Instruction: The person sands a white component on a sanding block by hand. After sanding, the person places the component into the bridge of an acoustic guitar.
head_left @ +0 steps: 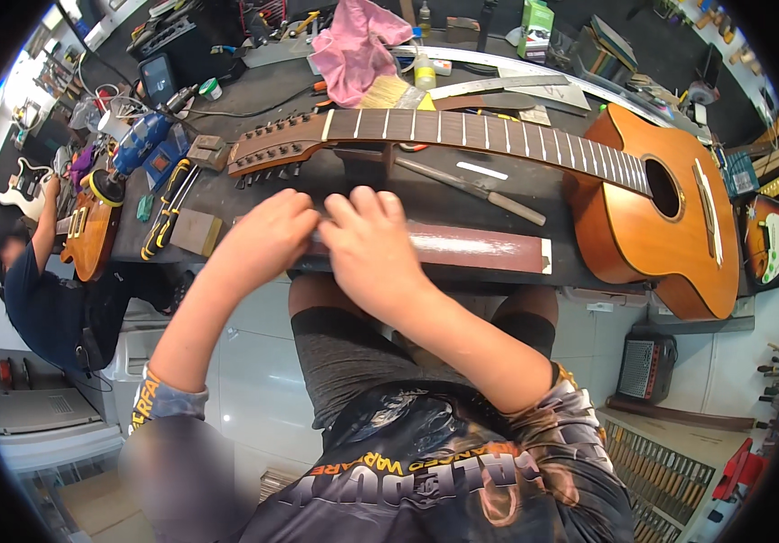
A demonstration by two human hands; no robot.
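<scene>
My left hand (269, 234) and my right hand (370, 242) are side by side at the bench's front edge, fingers curled in and their tips nearly meeting. Whatever they pinch is hidden beneath the fingers. Under and beside my right hand runs a long reddish-brown flat bar (489, 248) with a pale, dusty streak and a white end. Its left part is covered by my hands. Beyond them an acoustic guitar (635, 217) lies face up without strings, its neck and headstock (272, 149) stretching left. A dark block (364, 165) sits beneath the neck. A flat file (466, 188) rests between neck and bar.
A sanding block (195, 232), yellow-black pliers (168, 208) and a blue power tool (142, 145) lie to the left. Behind the neck are a brush (394, 93), a pink cloth (353, 50) and metal rulers (498, 83). Another person (59, 299) works on guitars at far left.
</scene>
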